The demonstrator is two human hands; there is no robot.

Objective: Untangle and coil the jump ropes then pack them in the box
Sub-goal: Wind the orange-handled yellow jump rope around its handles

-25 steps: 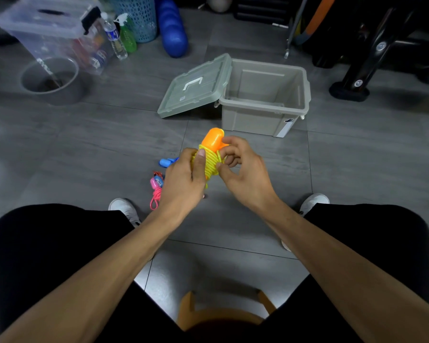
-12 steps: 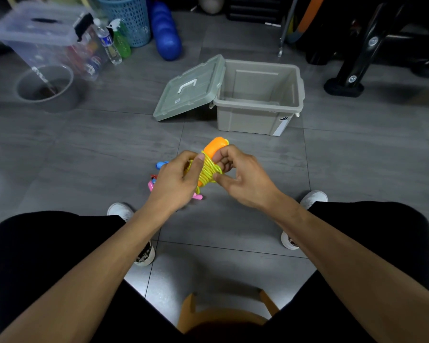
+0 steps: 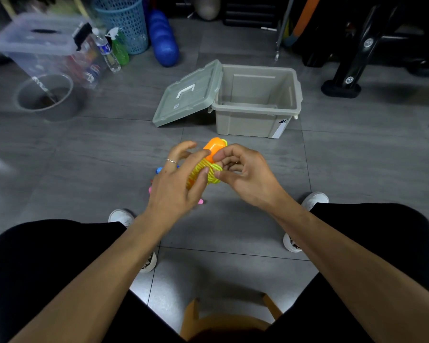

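Here, in front of the open grey box [image 3: 258, 100], the right hand [image 3: 245, 174] pinched the yellow coiled jump rope [image 3: 203, 172]; the left hand [image 3: 176, 184] cupped it with loosely spread fingers.

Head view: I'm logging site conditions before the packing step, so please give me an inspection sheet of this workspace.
Surface: grey tiled floor, person seated above it.
Job's things: yellow jump rope coiled around its orange handle; grey box open, nothing seen inside, its lid hanging open to one side.
Clutter: blue and pink rope parts on the floor, mostly hidden behind the left hand.
Grips: left hand holds the coil; right hand pinches the rope.
Cables: nothing seen.
Surroundings: clear lidded bin, round grey tub, water bottle, green spray bottle, blue basket, black equipment frame.
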